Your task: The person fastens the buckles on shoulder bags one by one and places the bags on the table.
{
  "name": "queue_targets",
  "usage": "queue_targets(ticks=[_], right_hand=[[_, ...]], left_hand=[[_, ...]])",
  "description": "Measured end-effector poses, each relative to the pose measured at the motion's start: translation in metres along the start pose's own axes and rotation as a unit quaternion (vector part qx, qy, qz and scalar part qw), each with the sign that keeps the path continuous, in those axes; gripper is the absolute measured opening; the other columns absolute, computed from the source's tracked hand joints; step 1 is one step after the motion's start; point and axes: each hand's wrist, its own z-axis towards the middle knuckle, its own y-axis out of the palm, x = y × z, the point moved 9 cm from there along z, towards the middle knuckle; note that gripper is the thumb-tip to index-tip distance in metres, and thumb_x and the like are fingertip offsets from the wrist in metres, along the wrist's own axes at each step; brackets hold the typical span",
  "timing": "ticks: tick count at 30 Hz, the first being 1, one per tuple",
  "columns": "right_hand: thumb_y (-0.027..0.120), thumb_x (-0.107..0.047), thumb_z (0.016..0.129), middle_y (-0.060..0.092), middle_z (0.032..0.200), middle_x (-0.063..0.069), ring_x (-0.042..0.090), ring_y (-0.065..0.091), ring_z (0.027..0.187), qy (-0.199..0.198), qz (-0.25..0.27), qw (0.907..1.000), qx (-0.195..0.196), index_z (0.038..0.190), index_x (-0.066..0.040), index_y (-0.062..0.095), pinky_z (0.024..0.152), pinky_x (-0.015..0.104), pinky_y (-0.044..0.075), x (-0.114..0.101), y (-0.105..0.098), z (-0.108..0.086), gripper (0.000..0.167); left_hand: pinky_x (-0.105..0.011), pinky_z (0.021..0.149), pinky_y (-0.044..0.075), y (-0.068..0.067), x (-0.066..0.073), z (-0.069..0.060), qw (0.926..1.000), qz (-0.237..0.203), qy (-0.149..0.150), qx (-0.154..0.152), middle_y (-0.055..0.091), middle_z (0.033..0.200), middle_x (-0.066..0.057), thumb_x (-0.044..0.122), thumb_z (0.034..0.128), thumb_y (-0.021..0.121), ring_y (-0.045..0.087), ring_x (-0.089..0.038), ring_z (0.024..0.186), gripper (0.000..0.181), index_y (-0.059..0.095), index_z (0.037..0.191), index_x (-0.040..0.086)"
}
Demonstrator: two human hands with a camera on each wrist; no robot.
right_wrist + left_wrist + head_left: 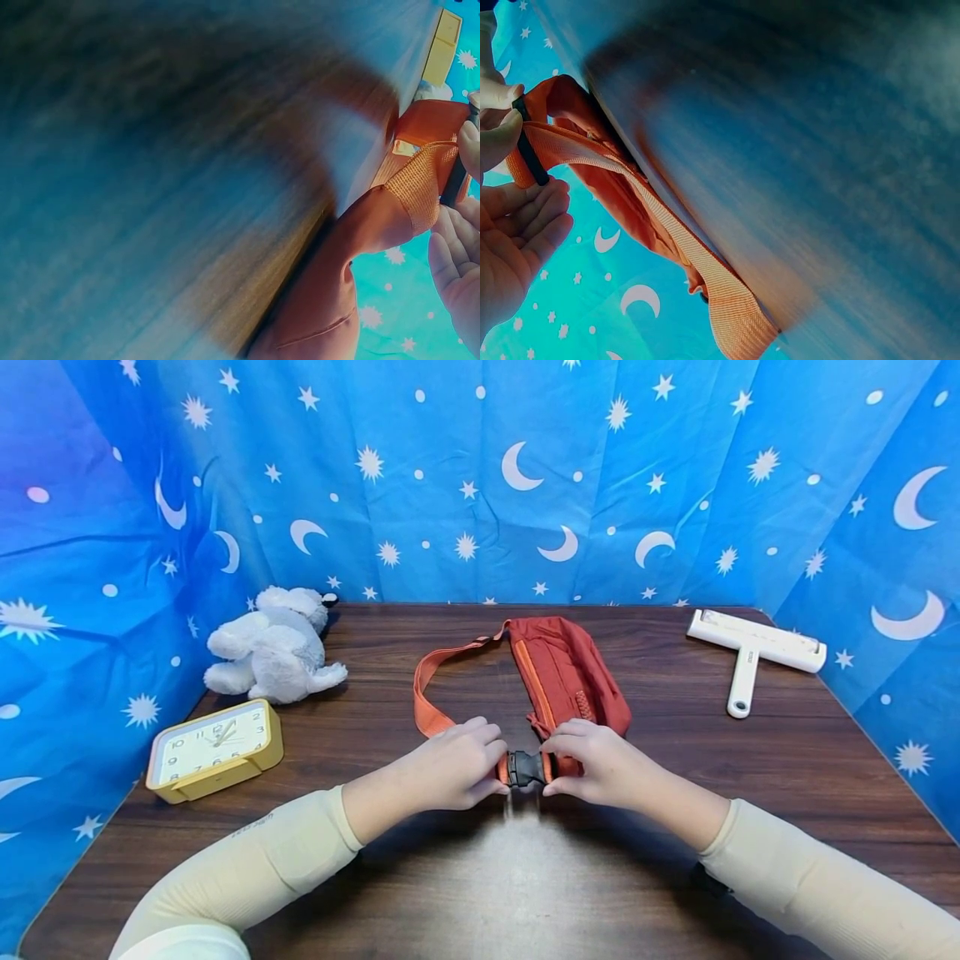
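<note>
A rust-red waist bag (570, 672) lies on the table, its orange strap (431, 689) looping out to the left. At the near side the strap's black side-release buckle (528, 768) is held up between both hands, its two halves together. My left hand (468, 766) pinches the left end of the buckle, where the orange webbing (739, 315) joins it. My right hand (592, 764) pinches the right end, beside the bag's lower corner. In the right wrist view, the bag-side webbing (427, 184) runs up to the buckle by the thumb.
A grey-and-white plush toy (273, 647) lies at the back left, with a yellow alarm clock (217, 752) in front of it. A white lint roller (757, 643) rests at the back right. A blue curtain (450, 527) with moons and stars surrounds the dark wood table (360, 710).
</note>
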Motion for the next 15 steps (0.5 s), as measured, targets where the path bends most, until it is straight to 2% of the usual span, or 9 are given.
queue_targets(ticks=[15], right_hand=[[0.087, -0.025, 0.062, 0.061, 0.088, 0.002, 0.012, 0.055, 0.079, 0.008, 0.002, 1.0000, 0.003, 0.094, -0.003, 0.068, 0.067, 0.030, 0.047, 0.0003, 0.0001, 0.0005, 0.044]], left_hand=[[-0.029, 0.063, 0.038, 0.0001, -0.0012, -0.0004, 1.0000, -0.005, -0.006, 0.004, 0.048, 0.080, -0.001, 0.031, 0.0797, 0.072, 0.043, -0.017, 0.071, 0.028, 0.060, 0.086, 0.007]])
